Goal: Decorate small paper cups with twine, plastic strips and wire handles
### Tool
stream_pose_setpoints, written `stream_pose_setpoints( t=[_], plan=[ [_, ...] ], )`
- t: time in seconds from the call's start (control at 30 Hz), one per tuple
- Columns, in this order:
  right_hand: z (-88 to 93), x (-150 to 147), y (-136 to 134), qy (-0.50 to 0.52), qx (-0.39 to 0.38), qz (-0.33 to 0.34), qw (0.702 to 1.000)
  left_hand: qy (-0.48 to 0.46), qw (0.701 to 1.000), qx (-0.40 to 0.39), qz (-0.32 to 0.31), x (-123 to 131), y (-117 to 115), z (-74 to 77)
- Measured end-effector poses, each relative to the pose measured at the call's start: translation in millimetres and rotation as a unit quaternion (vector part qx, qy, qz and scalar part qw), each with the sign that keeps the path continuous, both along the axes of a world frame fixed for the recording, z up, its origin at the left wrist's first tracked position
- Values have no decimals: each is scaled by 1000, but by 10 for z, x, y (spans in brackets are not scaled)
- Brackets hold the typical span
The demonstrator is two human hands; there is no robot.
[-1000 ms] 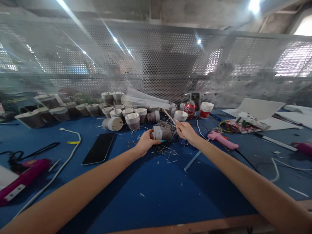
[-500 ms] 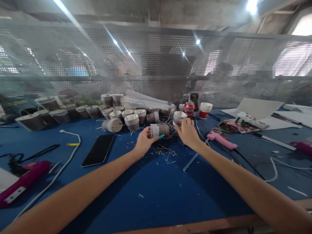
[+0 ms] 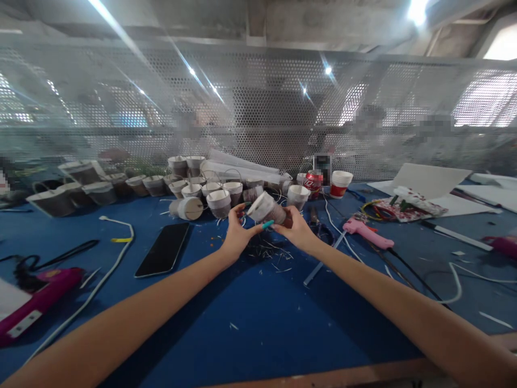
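Between my two hands a small twine-wrapped bucket (image 3: 267, 209) with a pale band round its rim is held tilted, its mouth turned up and left. My left hand (image 3: 238, 231) grips it near the rim, thumb in front. At its base, my right hand (image 3: 297, 229) has its fingers closed round the lower end. Just behind my right hand an upright bucket (image 3: 298, 197) of the same sort stands on the table. Several more small buckets (image 3: 218, 202) stand in a group behind my left hand, and one bucket (image 3: 186, 208) lies on its side.
A black phone (image 3: 162, 250) lies at left, beyond a white cable (image 3: 117, 262) and a magenta power strip (image 3: 40, 302). To the right are a pink glue gun (image 3: 368, 231) with a clear stick, a red can (image 3: 314, 183) and stacked paper cups (image 3: 341, 184). Fibre scraps litter the blue table (image 3: 262, 318).
My right hand has left the upright bucket and moved left and down onto the held one. That bucket has gone from lying level to tilted, with its rim raised.
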State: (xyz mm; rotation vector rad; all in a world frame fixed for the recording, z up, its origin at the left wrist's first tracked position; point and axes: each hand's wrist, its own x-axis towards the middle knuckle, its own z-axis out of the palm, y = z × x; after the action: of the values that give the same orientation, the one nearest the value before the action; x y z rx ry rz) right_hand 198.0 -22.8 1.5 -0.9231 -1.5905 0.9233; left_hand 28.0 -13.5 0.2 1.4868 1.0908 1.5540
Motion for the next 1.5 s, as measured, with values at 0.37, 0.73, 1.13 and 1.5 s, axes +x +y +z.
stream_pose_setpoints(
  t=[0.37,0.73,1.13,1.5],
  plan=[
    [-217,-125,63,4,-93,57,994,-90,982,-61,-154,37,-11,7],
    [-182,-145,-2,22,-77,96,992,-53,995,-70,-52,28,50,-35],
    [-127,-137,-18,80,-116,100,985,-19,996,-67,-48,24,61,-77],
    [-71,-121,-59,48,-96,157,982,-115,983,-109,-96,35,55,-50]
  ],
)
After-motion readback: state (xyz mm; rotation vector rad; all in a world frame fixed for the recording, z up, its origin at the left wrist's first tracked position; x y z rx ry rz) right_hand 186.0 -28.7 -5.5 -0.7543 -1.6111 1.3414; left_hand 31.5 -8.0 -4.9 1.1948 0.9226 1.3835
